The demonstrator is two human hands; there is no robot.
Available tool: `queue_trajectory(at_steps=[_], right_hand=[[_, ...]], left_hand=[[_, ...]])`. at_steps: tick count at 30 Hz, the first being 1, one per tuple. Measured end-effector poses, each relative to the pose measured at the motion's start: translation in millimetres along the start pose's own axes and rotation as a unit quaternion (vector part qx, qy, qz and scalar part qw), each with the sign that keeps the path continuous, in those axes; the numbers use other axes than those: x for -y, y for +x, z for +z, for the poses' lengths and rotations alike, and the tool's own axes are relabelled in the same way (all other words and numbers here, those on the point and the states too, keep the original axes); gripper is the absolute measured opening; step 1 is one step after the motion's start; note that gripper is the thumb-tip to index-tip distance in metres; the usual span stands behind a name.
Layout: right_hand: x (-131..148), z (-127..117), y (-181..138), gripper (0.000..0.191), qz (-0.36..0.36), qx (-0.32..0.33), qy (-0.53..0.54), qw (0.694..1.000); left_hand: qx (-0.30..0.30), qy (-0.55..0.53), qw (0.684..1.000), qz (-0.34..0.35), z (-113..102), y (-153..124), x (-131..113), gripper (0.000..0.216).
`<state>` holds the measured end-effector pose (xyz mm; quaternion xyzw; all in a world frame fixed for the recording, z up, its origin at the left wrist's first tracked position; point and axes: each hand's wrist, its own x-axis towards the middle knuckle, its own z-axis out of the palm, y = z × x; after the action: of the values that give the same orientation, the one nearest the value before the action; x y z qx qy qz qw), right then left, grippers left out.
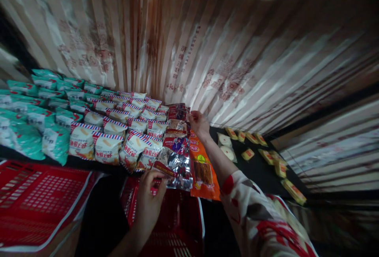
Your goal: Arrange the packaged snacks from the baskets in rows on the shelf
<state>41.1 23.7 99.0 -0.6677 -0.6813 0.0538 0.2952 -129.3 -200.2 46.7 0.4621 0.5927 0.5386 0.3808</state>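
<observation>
A column of overlapping dark red and silver snack packets [174, 157] runs back from the front edge of a black-covered table. At its near left corner, my left hand [150, 198] is closed, with thumb and index finger pinching the edge of the front packet. My right hand [200, 124] reaches over an orange snack bag [203, 166] to the far right side of the column. Its fingers are curled beside the back packets [177, 113], and what they hold, if anything, is hidden. White striped snack bags [108, 147] stand in rows to the left.
Rows of teal bags [55, 140] fill the far left. Small yellow packs [293, 191] and clear packs of round white items [226, 146] lie right on the black cloth [251, 170]. Red baskets [44, 201] [174, 213] sit below the front edge. A pleated curtain [154, 32] hangs behind.
</observation>
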Motion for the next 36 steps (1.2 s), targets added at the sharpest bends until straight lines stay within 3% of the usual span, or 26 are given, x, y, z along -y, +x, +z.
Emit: queue_trajectory(at_steps=[4,10,16,26,36], right_hand=[[3.5,-21.8,-52.5,0.040,0.011,-0.025,-0.003,1.000],[4.0,-30.5,-109.8,0.039,0.017,0.069,-0.005,0.997],[12.4,-28.0,-120.0,0.037,0.038,0.102,0.031,0.994],[32.0,-32.9,-121.7,0.037,0.030,0.136,-0.071,0.988],[27.3,-34.3,-142.2,0.034,0.069,0.080,0.161,0.981]], left_hand=[[-0.042,0.103,0.991,0.076,-7.6,2.4,13.8,0.010],[-0.014,0.162,0.981,0.107,-3.1,1.1,36.8,0.023],[0.016,0.172,0.976,0.131,5.6,-3.2,46.1,0.029],[0.025,0.165,0.974,0.151,-0.9,-0.9,37.5,0.025],[-0.004,0.150,0.973,0.177,-3.4,17.0,33.4,0.026]])
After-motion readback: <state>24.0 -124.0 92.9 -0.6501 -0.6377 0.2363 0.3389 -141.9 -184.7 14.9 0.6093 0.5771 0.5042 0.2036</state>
